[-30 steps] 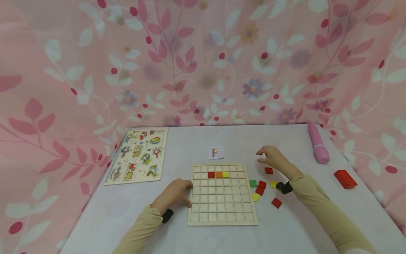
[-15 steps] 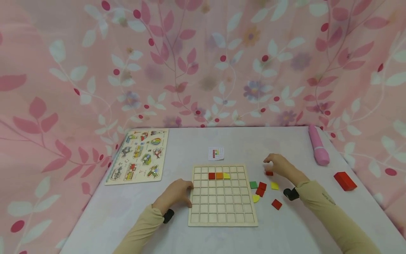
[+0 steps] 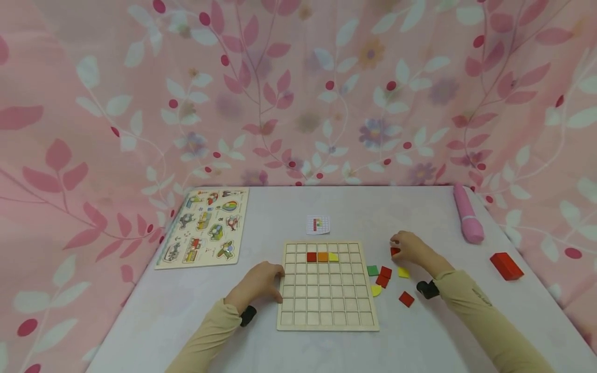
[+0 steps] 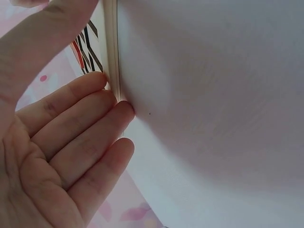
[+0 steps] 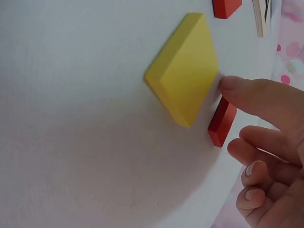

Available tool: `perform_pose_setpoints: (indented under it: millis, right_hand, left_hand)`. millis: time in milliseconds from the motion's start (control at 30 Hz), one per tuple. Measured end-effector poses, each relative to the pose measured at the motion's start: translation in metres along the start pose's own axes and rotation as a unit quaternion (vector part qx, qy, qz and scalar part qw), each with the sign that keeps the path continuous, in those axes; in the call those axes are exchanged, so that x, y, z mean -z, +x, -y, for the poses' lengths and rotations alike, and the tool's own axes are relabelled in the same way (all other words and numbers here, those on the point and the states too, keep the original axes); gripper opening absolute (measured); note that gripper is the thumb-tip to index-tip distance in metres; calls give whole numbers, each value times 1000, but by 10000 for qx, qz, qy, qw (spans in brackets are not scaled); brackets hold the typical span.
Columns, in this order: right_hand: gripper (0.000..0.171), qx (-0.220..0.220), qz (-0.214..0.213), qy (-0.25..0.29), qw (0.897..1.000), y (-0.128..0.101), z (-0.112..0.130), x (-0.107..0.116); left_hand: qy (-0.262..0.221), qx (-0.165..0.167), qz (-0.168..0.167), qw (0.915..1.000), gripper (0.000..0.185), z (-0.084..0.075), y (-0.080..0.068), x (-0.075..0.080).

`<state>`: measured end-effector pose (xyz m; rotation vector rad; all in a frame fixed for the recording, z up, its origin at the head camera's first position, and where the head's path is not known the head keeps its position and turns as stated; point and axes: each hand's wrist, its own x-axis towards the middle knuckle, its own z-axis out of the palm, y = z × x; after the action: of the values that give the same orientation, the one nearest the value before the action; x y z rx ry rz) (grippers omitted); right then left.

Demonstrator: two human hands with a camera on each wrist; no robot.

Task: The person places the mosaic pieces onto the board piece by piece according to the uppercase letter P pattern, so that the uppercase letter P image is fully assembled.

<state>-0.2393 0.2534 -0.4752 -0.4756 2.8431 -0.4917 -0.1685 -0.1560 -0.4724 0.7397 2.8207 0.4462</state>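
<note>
My left hand [image 3: 257, 282] rests at the left edge of a pale wooden grid board [image 3: 298, 324], its fingers spread loosely along the side. In the left wrist view the fingertips [image 4: 124, 110] touch the board's edge [image 4: 113, 52]. Right of the board, my right hand [image 3: 414, 249] pinches at a small red square tile [image 3: 395, 252], thumb and forefinger on either side of it. The right wrist view has the thumb overlapping that tile, with a yellow tile [image 5: 190, 71] close beside it. On the board sit a red tile [image 3: 312, 257], an orange tile [image 3: 323, 257] and a yellow piece [image 3: 333, 257].
Between board and right arm lie red tiles [image 3: 385, 272], a green tile [image 3: 372, 270] and a yellow rounded piece [image 3: 375, 290]. A pattern card [image 3: 318, 225] lies behind the board, a picture puzzle [image 3: 205, 228] back left. A pink tube [image 3: 468, 215] and red block [image 3: 507, 266] stand right.
My right hand has drawn back to the right and lowered, its thumb and forefinger coming down around the red tile. My left hand has stayed at the board's edge.
</note>
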Motion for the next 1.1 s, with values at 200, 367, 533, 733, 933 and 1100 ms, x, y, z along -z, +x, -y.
perform_pose_setpoints:
  millis: [200,367,533,733,933,1100]
  right_hand:
    - [34,67,-123,-53,9999,0,-3,-3]
    - [26,215,-83,-102,9997,0,-4,-3]
    - [26,4,80,34,10000,-2,-2,-2]
    - [25,-41,121,123,9998,-3,-2,-1]
    - [24,73,116,-28,9999,-4,-2,-1]
    - [23,215,105,-73,9997,-3,-3,-1]
  left_hand:
    - [10,76,33,10000,48,-1,2,0]
    - [75,136,71,9999,48,-1,1,0]
    - [85,140,93,9998,48,-1,2,0]
    - [107,152,86,9998,48,-2,2,0]
    - [164,145,99,9997,47,-5,1,2]
    - [205,167,111,9996,47,-7,1,2]
